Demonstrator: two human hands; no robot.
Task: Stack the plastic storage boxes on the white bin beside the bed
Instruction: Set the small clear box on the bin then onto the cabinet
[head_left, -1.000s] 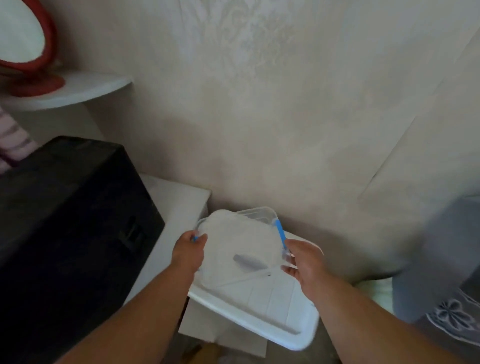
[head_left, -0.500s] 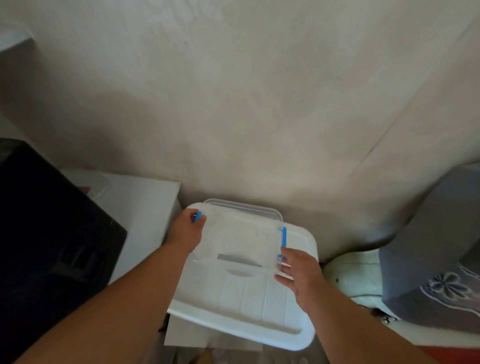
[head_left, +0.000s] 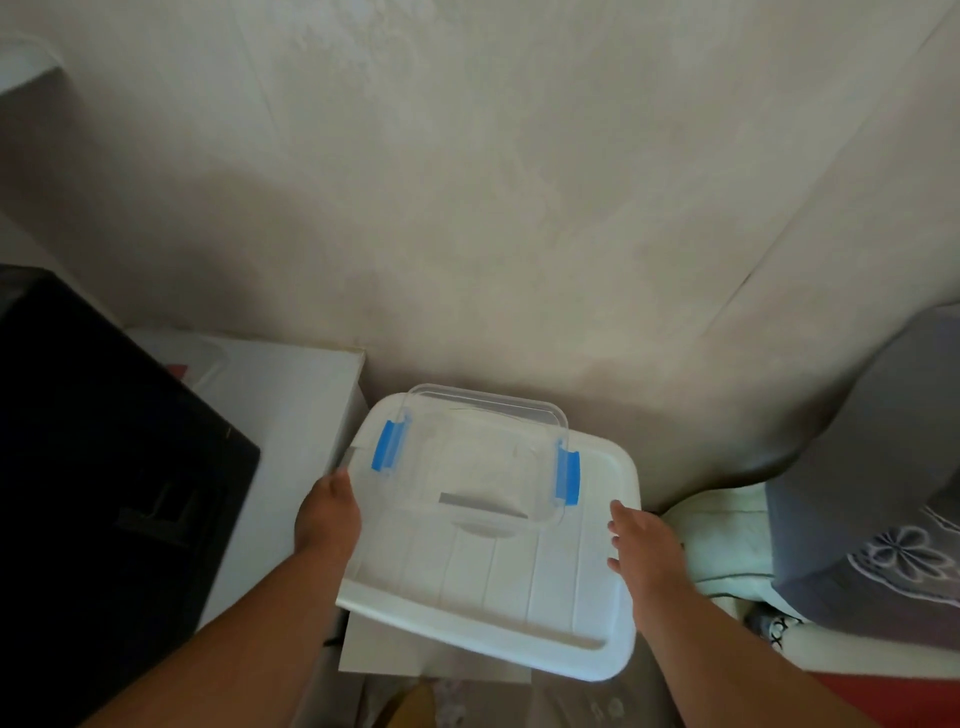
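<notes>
Leftmost, a matte black box (head_left: 104, 467) sits on a smooth white cabinet (head_left: 291, 405). Next, the left hand (head_left: 327, 514), fingers curled loosely, touches the clear, round-cornered plastic box (head_left: 467, 462) with blue clips, resting on the ribbed white bin lid (head_left: 519, 597). Rightward, the right hand (head_left: 644, 545), fingers spread, hovers beside grey floral bedding (head_left: 883, 493).

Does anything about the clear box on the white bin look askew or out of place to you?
Slightly. The clear box sits on the white bin pushed toward the wall, its back edge overhanging the lid's rear. Nothing looks spilled or damaged.
</notes>
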